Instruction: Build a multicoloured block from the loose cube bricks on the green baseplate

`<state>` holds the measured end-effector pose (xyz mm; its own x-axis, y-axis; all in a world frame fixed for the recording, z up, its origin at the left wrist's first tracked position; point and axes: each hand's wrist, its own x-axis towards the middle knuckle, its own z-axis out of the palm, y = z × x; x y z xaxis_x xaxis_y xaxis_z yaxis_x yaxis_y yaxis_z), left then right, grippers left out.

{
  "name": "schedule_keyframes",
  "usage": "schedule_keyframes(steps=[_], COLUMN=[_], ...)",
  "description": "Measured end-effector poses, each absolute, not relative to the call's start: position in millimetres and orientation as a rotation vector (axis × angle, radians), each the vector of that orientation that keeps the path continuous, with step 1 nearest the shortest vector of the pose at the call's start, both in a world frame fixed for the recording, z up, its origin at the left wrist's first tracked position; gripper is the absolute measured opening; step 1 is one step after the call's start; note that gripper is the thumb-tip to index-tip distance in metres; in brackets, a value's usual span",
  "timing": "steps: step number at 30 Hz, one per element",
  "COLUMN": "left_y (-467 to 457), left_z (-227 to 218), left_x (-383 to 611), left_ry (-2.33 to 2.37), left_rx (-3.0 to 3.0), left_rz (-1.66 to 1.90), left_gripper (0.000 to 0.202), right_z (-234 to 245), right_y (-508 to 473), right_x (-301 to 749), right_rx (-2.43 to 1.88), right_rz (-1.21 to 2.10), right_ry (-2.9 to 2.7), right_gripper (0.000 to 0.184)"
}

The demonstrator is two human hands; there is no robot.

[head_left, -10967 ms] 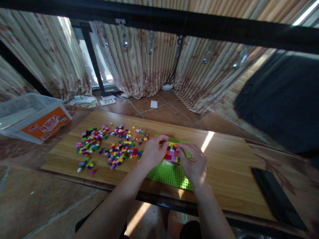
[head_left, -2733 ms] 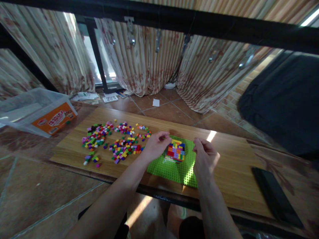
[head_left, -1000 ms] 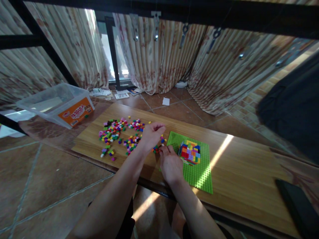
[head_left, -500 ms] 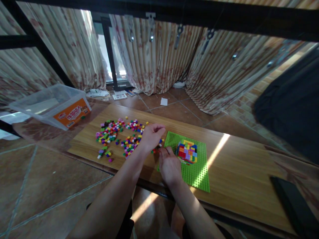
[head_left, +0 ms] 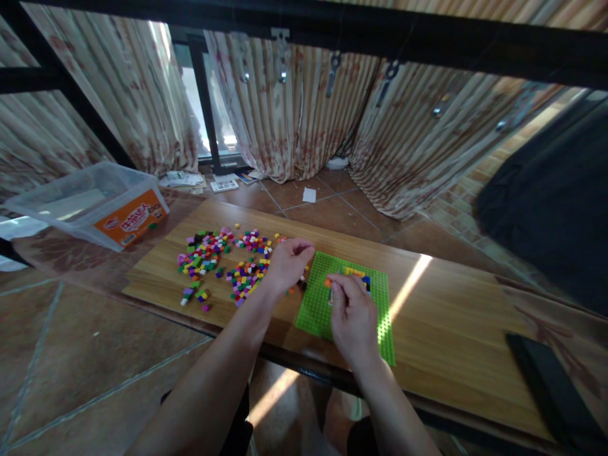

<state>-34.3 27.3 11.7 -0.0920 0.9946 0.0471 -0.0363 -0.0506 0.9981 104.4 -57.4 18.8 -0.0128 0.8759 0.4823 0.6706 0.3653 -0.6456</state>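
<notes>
My right hand (head_left: 354, 313) is over the green baseplate (head_left: 316, 310), its thumb and forefinger pinched on a small orange brick (head_left: 327, 282). Below and behind those fingers stands a multicoloured block of bricks (head_left: 356, 273), fixed on the plate and mostly hidden by the hand. Just left of the plate, my left hand (head_left: 289, 263) hovers by the loose bricks (head_left: 249, 275) with fingertips pressed together. Whatever it may hold is too small to make out.
More loose bricks (head_left: 204, 253) lie spread on the left of the wooden table (head_left: 441, 342). Beyond them stands a clear plastic box (head_left: 85, 218) with an orange label. A dark flat object (head_left: 546, 380) rests at the right end. Patterned curtains (head_left: 294, 114) hang behind.
My right hand has moved right, from the plate's left edge to above the brick block, now covering most of it. My left hand stays nearly in place, still closed.
</notes>
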Motion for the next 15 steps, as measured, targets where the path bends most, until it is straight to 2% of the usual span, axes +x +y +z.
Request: schedule_keyframes(steps=[9,15], left_y=[24,19], left_z=[7,4], left_x=[-17,4], left_ry=[1.209,1.213], left_rx=[1.398,1.573], left_rz=[1.214,1.150], left_gripper=[0.012,0.016], right_z=[20,8], right_y=[-44,-38], right_x=[164,167], right_rx=[-1.553,-1.572], right_rz=[0.070,0.088], right_ry=[-1.605,-1.701], right_gripper=[0.026,0.026])
